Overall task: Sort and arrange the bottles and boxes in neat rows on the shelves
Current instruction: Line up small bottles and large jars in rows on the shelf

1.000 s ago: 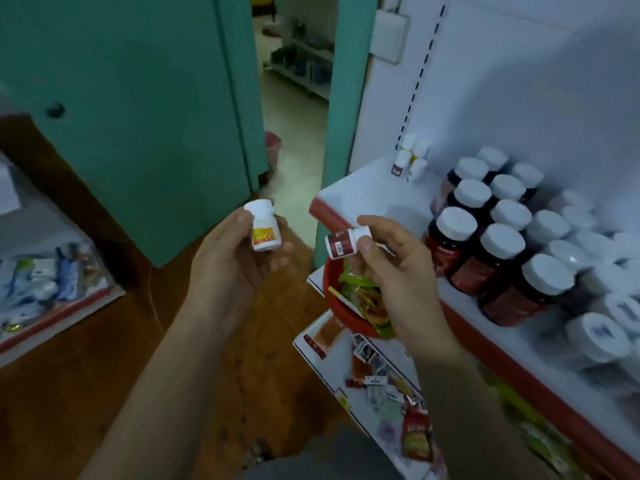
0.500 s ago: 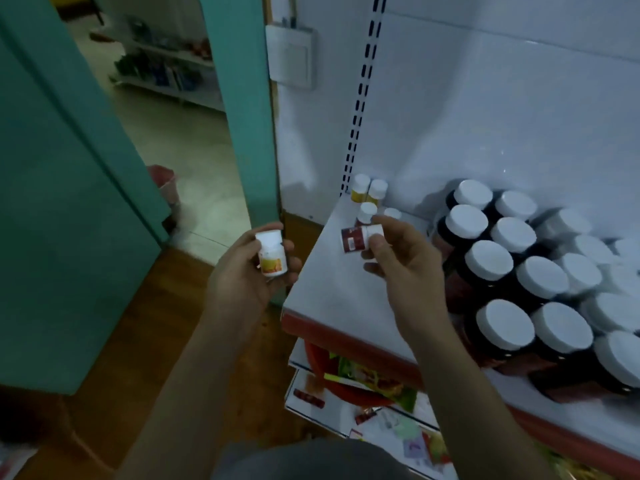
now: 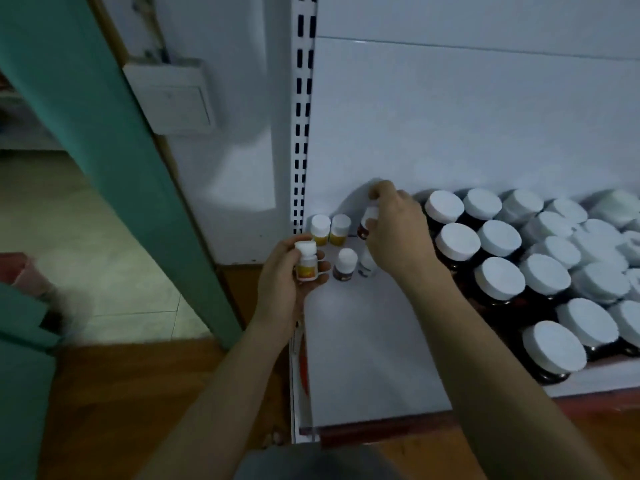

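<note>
Your right grip [image 3: 398, 233] pinches the red-labelled bottle [image 3: 364, 225], tilted, at the back of the shelf [image 3: 363, 341] just beside the yellow pair [image 3: 330, 231], likely to extend that back row; whether it touches down I cannot tell. Your left grip [image 3: 285, 277] curls round the spare bottle [image 3: 306, 261], upright at the shelf's left edge, probably next in line. Your right arm reaches forward with the wrist dipped, while your left is held nearer you.

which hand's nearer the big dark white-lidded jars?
Right. Right hand, pinching a red-label bottle, sits just left of the jars, by their back rows. Left hand, holding a yellow-label bottle, is further left, past the small bottles.
</note>
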